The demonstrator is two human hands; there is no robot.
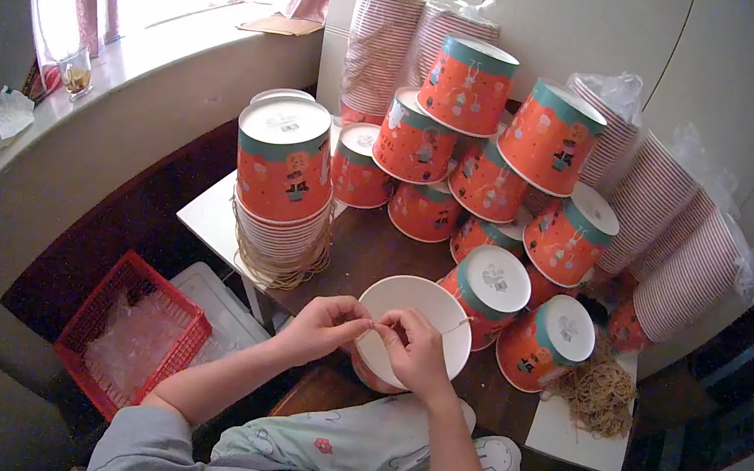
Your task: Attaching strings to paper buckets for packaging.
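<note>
Both my hands meet over the near rim of an upright, open paper bucket with a white inside, close to my lap. My left hand and my right hand are closed in a pinch, fingertips together. Whatever they grip is too small to make out. A short piece of tan cord shows at the bucket's right rim. Just right of it stand two upside-down orange and green buckets. To the left rises a nested stack of upside-down buckets, with tan cords looped around its lower part.
Upside-down buckets are piled in tiers at the back of the brown table. Bagged bucket stacks line the wall. A heap of tan cords lies at the right. A red basket of clear plastic pieces stands lower left.
</note>
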